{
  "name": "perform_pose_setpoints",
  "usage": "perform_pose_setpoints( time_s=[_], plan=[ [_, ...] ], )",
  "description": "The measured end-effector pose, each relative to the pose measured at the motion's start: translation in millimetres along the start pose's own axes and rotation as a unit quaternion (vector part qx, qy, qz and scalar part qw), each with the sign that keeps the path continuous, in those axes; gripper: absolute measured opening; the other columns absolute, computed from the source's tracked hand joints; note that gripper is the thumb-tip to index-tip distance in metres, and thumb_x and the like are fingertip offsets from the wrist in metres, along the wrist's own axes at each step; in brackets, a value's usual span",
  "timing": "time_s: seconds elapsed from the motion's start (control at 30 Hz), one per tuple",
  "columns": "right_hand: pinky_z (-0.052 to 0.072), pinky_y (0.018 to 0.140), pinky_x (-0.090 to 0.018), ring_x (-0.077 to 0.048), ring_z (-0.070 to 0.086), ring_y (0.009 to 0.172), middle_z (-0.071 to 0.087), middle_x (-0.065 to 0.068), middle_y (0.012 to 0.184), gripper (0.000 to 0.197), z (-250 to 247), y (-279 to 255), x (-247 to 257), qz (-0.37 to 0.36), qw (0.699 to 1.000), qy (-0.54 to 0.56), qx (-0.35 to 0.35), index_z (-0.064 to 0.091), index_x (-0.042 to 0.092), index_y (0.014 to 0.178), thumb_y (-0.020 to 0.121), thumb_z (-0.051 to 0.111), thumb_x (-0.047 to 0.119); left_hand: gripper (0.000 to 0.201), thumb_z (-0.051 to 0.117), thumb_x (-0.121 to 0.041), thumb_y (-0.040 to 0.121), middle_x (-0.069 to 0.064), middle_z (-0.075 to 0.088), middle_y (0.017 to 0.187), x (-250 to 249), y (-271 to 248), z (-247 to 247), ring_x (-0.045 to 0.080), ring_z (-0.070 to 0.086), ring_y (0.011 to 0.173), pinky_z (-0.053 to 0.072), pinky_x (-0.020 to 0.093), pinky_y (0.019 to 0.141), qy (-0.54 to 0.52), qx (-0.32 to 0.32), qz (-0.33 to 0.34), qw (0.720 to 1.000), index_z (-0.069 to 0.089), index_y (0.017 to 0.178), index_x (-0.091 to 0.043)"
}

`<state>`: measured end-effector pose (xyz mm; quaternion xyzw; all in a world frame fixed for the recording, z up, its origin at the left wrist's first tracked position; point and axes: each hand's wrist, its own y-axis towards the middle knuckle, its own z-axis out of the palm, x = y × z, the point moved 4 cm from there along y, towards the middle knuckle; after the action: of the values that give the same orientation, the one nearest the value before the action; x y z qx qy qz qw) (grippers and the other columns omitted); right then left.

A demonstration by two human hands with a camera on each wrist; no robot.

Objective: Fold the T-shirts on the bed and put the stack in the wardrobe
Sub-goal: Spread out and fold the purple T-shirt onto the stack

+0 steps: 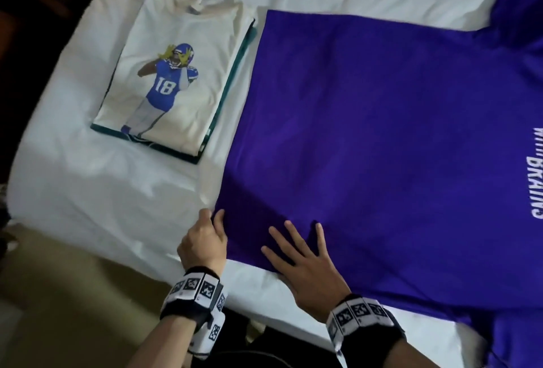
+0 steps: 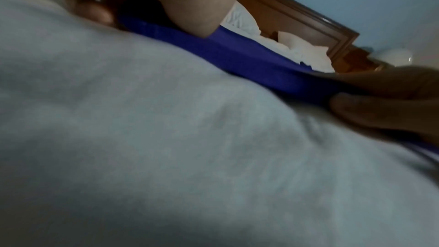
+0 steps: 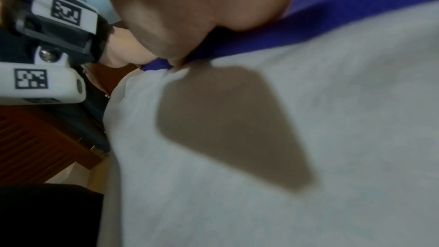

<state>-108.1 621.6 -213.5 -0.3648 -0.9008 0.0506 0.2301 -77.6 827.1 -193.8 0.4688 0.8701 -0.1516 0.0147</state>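
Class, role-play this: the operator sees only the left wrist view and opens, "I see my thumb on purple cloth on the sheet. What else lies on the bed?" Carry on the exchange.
Observer: A folded stack, white printed shirt on top, lies left of the purple T-shirt.
Operator: Is the purple one folded yet?
Observer: No, it lies spread flat, white lettering showing.
Operator: Where is the right hand?
Observer: Flat on the shirt near its hem, fingers spread, beside the left hand.
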Motion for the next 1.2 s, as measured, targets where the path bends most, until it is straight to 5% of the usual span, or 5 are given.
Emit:
perform_pose_setpoints(
  time_s=[0.3,0.63,0.87,1.0,1.2],
  plan=[
    [-0.007,0.116,-0.050,-0.009,-0.006,0.149,0.006,0.011,0.162,0.059,-60,-88,-104,0.309,0.894,0.246,-0.211,0.028,0.027,0.151,0.094,0.035,0.042,0.041,0.045,-0.038,0.093,0.021,0.054,0.123,-105,-52,1,0.042,0.049,0.114,0.038,0.055,0.092,-0.110,-0.095,0.125,0.982,0.056,0.117,-0.006],
    [-0.009,0.118,-0.051,-0.006,-0.014,0.146,-0.009,0.010,0.161,0.062,-13,-322,-273,0.581,0.787,0.163,-0.131,0.002,0.027,0.154,0.101,0.029,0.045,0.062,0.032,-0.046,0.093,0.010,0.037,0.153,-331,-228,145,0.030,0.034,0.142,0.022,0.057,0.113,-0.002,0.158,0.479,0.863,0.047,0.143,-0.012],
    [0.025,0.111,-0.041,-0.029,0.036,0.134,0.041,-0.010,0.146,0.051,-6,-394,-280,0.686,0.649,0.157,-0.289,0.043,0.016,0.141,0.095,0.053,0.036,0.036,0.047,-0.039,0.089,0.011,0.066,0.103,-316,-239,109,0.035,0.063,0.099,0.049,0.041,0.079,-0.085,0.146,0.385,0.907,0.068,0.098,-0.010],
    [0.042,0.092,-0.034,-0.026,0.059,0.105,0.066,-0.008,0.109,0.041,-12,-390,-239,0.709,0.547,0.279,-0.347,0.061,0.014,0.118,0.087,0.061,0.040,0.067,0.034,-0.065,0.094,0.019,0.067,0.103,-293,-253,96,0.041,0.060,0.104,0.046,0.041,0.087,0.030,0.343,0.173,0.923,0.068,0.094,-0.008],
    [0.050,0.067,-0.038,-0.025,0.064,0.073,0.069,-0.008,0.074,0.030,15,-401,-202,0.683,0.537,0.389,-0.307,0.069,0.009,0.083,0.081,0.070,0.039,0.040,0.075,-0.053,0.076,-0.002,0.067,0.059,-265,-281,110,0.018,0.064,0.070,0.050,0.026,0.069,-0.192,0.395,0.058,0.897,0.067,0.058,-0.018]
  ],
)
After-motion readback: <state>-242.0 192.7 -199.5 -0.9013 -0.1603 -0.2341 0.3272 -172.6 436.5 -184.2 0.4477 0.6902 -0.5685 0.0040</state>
